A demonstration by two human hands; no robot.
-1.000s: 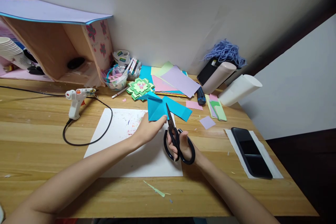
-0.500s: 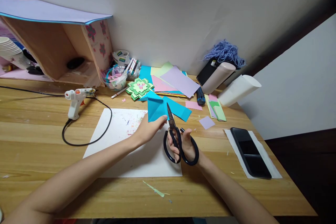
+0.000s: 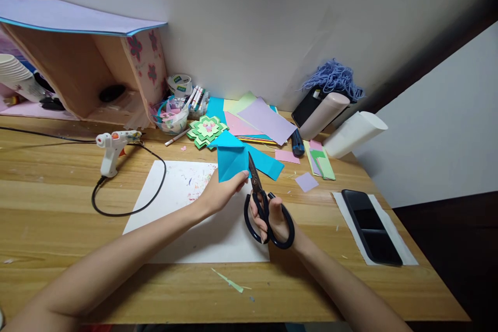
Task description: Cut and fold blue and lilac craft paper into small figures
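Observation:
My left hand (image 3: 220,194) pinches the lower edge of a folded blue paper (image 3: 232,161) and holds it above the desk. My right hand (image 3: 274,218) is closed through the loops of black scissors (image 3: 262,207). Their blades point up and away, cutting into the blue paper just right of my left thumb. Under both hands lies a white sheet (image 3: 194,218) with paint speckles. A loose blue strip (image 3: 268,163) lies behind the scissors.
A glue gun (image 3: 112,148) with a looping black cord (image 3: 128,202) lies at the left. Coloured papers (image 3: 260,122), a green paper flower (image 3: 206,130), a bowl of scraps (image 3: 170,116) and markers sit at the back. A black phone (image 3: 371,225) lies on the right, near white rolls (image 3: 352,132).
The scissors have advanced slightly into the blue paper, and my left hand has lifted the paper a little. My right hand shifted slightly right.

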